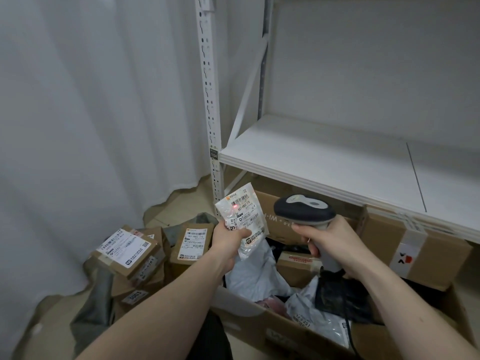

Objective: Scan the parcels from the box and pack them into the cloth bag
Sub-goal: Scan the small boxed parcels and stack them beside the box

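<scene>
Head view, nearest first
Left forearm: I see it rising from the bottom edge toward the middle of the picture, bare.
Right forearm: it comes in from the lower right corner, also bare.
Cardboard box (262, 323): open, right under my arms; its near wall runs across the lower middle.
Box contents: grey and white poly mailers (249, 276) lie crumpled inside, with a small brown carton (296, 263) further back and something black beside it.
Left hand (228, 242): my grip here is curled round the lower end of a small white parcel (240, 216), thumb on its front face.
Parcel position: held up above the box's far left part, label and barcodes facing me, a red scan dot on the label.
Right hand (330, 242): this grip is wrapped round the handle of the barcode scanner (304, 211), forefinger at the front of the handle.
Scanner: its dark head sits just right of the parcel; a black cable hangs from the handle down into the box.
Cloth bag (93, 307): grey, on the floor at the left, with labelled brown cartons (127, 253) piled in it.
Shelf (324, 162): white metal rack at the right, above the box.
Curtain (91, 100): white, covering the left.
</scene>
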